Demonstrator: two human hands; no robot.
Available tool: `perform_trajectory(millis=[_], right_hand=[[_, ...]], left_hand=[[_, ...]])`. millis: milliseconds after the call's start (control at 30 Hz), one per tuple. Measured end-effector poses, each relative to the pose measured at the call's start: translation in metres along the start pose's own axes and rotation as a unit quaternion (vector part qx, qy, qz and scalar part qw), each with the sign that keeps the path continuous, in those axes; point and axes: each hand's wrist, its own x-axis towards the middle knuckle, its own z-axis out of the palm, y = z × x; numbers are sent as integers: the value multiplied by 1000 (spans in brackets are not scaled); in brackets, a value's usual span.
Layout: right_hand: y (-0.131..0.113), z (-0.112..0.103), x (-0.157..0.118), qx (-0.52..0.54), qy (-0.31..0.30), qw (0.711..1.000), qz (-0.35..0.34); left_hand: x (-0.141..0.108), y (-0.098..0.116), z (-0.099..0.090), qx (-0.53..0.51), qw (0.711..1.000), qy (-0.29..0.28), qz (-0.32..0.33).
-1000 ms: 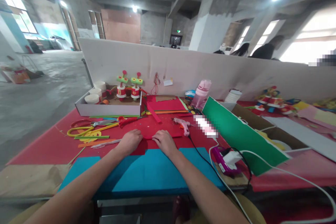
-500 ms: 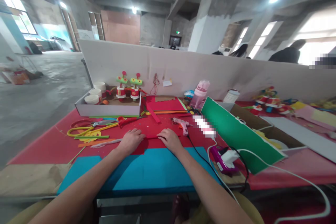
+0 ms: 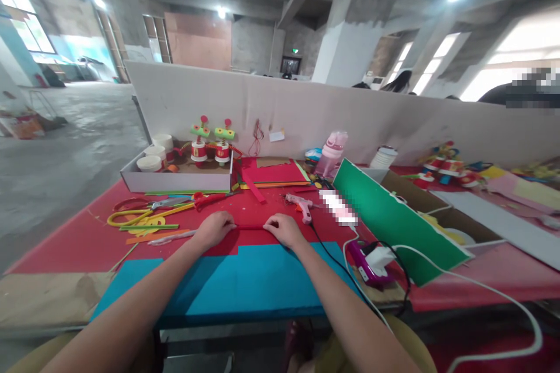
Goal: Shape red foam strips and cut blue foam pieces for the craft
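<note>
A narrow roll of red paper (image 3: pixel 249 227) stretches between my two hands, over the red tabletop and just beyond a blue sheet (image 3: pixel 249 285). My left hand (image 3: pixel 216 228) pinches its left end with thumb and fingers, and my right hand (image 3: pixel 282 228) pinches the right end. Part of the paper is hidden under my fingers. Past my right hand lies a pink glue gun (image 3: pixel 301 208) with a black cord. Left of my left hand are a whitish stick in plastic (image 3: pixel 172 237) and red-handled scissors (image 3: pixel 205 201).
A white box (image 3: pixel 175 182) with paper cups and two cup figures stands back left. Red sheets (image 3: pixel 277 172) lie at the back. On the right are a green-sided box (image 3: pixel 394 215), a purple power strip (image 3: pixel 370 265) with white cable, and a pink bottle (image 3: pixel 332 151).
My fingers were lying flatter on the red paper and have curled into pinches at its two ends. A thin rolled strip now shows more clearly between them. The camera view has shifted slightly.
</note>
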Motion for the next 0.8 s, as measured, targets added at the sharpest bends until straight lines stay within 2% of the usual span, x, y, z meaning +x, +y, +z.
perform_trajectory(millis=[200,400,500,600,700,800], right_hand=[[-8,-5,8,-49,-47,994,91],[-19,-14,16,-87,-102,984,115],[-24,-17,21,-108,-129,980,107],[-28,-17,25,-128,-149,978,71],[-33,-14,25,-156,-148,976,24],[-37,-12,22,-173,-133,976,-3]], left_hand=[[11,-1,-1,30,998,-41,-34],[18,-1,-2,63,996,-66,-24],[21,-4,-2,57,997,-61,1],[19,-4,2,47,997,-38,37],[14,-3,7,49,995,-14,82],[11,-1,11,35,995,0,90]])
